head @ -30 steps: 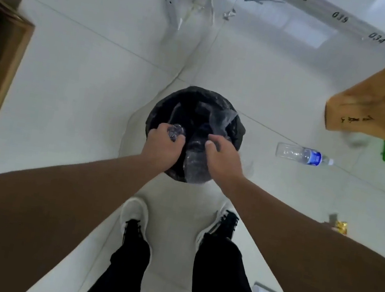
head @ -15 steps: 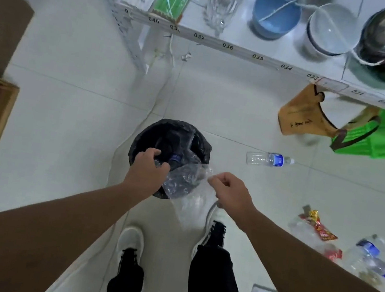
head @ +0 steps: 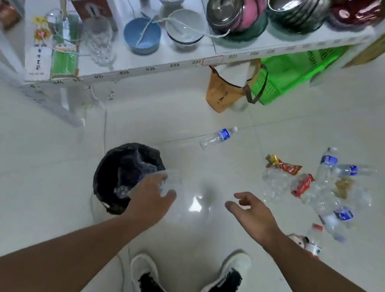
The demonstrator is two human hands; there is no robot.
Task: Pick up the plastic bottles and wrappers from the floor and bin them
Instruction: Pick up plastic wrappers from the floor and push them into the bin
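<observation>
The left hand (head: 153, 196) holds a clear plastic wrapper (head: 168, 180) over the black bin (head: 122, 175) in the middle of the frame. The right hand (head: 255, 212) is empty with loose fingers. More bottles and wrappers (head: 316, 188) lie on the floor (head: 290, 126) at the right.

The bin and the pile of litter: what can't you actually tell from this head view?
- Bin: its contents are dark against the black liner, and the left hand covers part of the opening.
- Left hand: whether it grips the clear plastic at its fingertips is blurred.
- Litter pile: overlapping clear bottles, uncountable.
- Bottle behind the right forearm: partly hidden.
- Shelf-edge numbers: mostly too smeared to read.
</observation>
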